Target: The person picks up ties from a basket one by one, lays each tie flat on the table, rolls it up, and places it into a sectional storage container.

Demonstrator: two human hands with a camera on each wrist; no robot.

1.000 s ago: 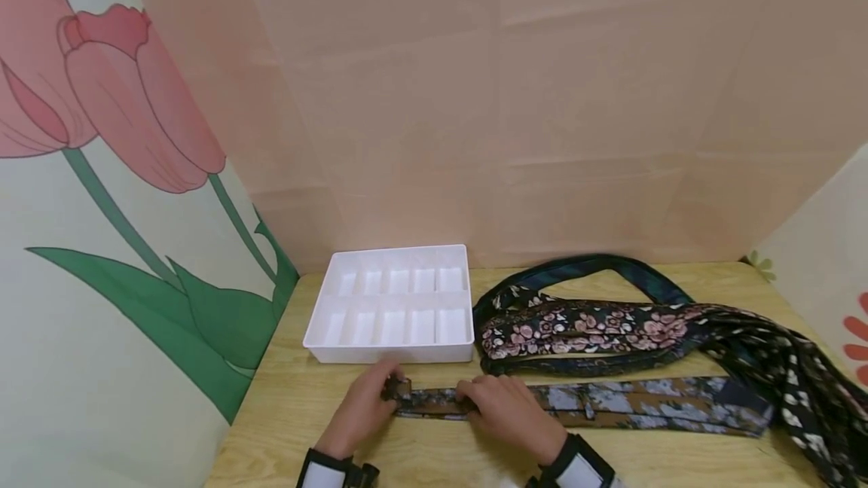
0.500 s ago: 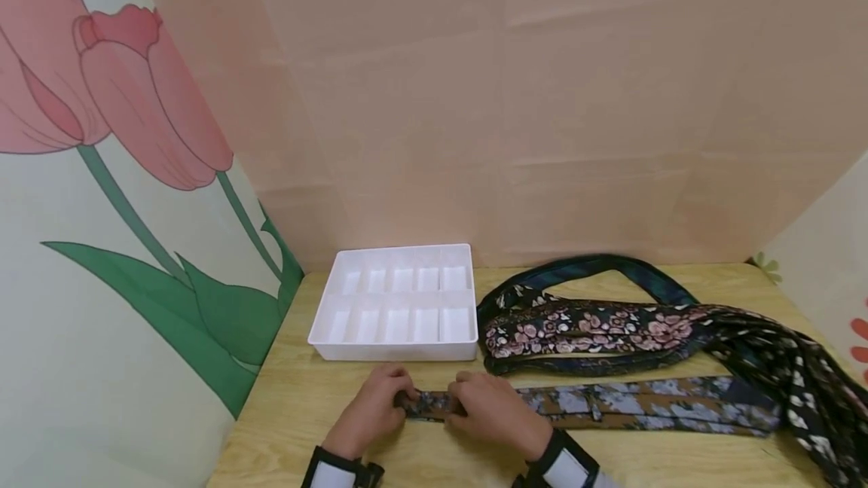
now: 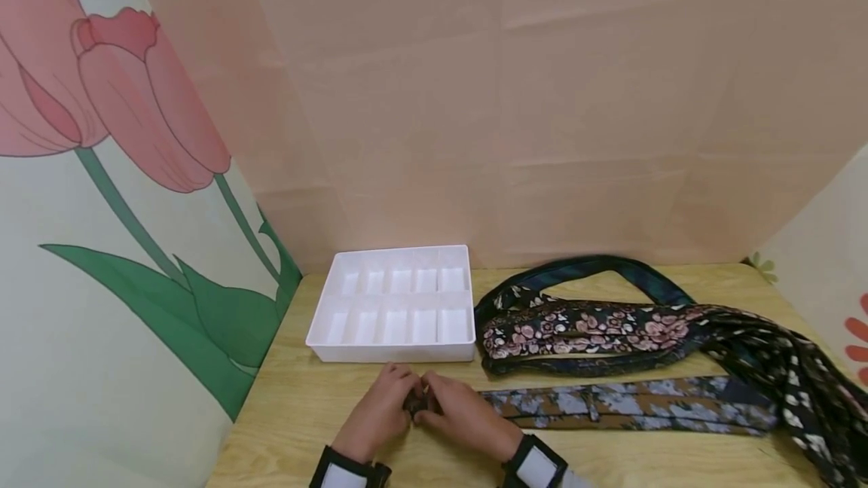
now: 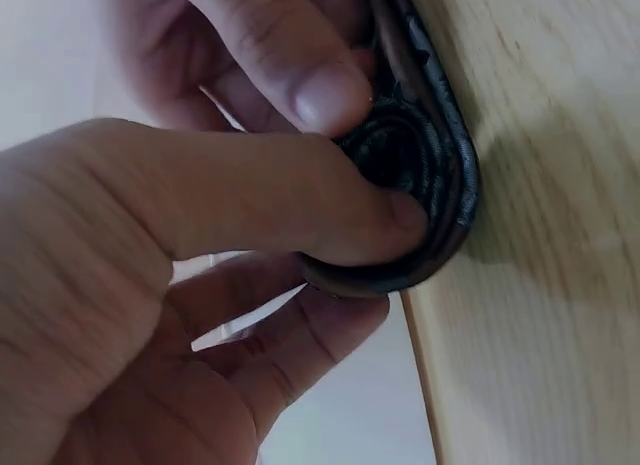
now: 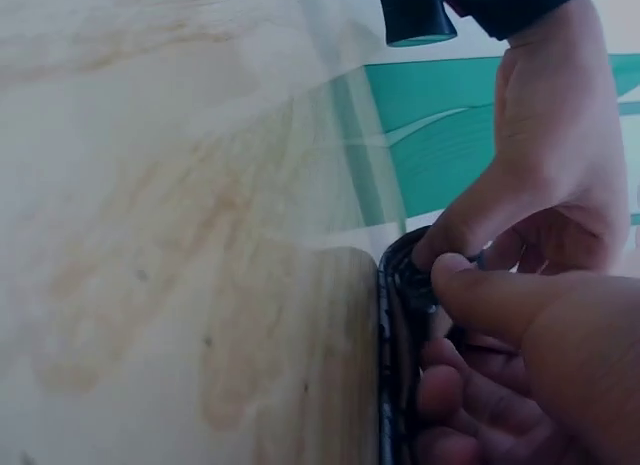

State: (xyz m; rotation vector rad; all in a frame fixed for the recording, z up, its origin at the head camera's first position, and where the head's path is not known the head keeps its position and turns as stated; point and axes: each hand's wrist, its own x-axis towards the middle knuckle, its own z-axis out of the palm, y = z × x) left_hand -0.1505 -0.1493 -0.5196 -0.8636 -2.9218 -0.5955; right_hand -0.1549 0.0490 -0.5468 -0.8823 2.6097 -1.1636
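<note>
Head view: 2 hands meet over the table point(image 3: 271, 420), just in front of the white tray point(image 3: 389, 353). The left hand point(image 3: 380, 411) and the right hand point(image 3: 463, 414) both grasp the left end of the brown and blue floral tie point(image 3: 651, 407); that end is mostly hidden between the fingers. The rest of the tie lies flat, running to the right. This view alone shows its full run, the tray's 10 compartments in 2 rows of 5, and the bundle point(image 3: 590, 326) of dark ties beside the tray. A panel with 2 pink tulips point(image 3: 149, 96) stands at left.

Left wrist view: the end of the tie is rolled into a coil point(image 4: 455, 175) of several layers, standing on edge; the head view does not resolve these layers. The left thumb presses on the coil, with fingers beneath; the right thumb tip is at its other side. Part of the tray shows below.

Right wrist view: both thumbs bear on the coil, side by side. The strip leading from it stands on edge beside the right fingers, a detail the head view hides. A green leaf point(image 5: 440, 135) of the panel shows behind.
</note>
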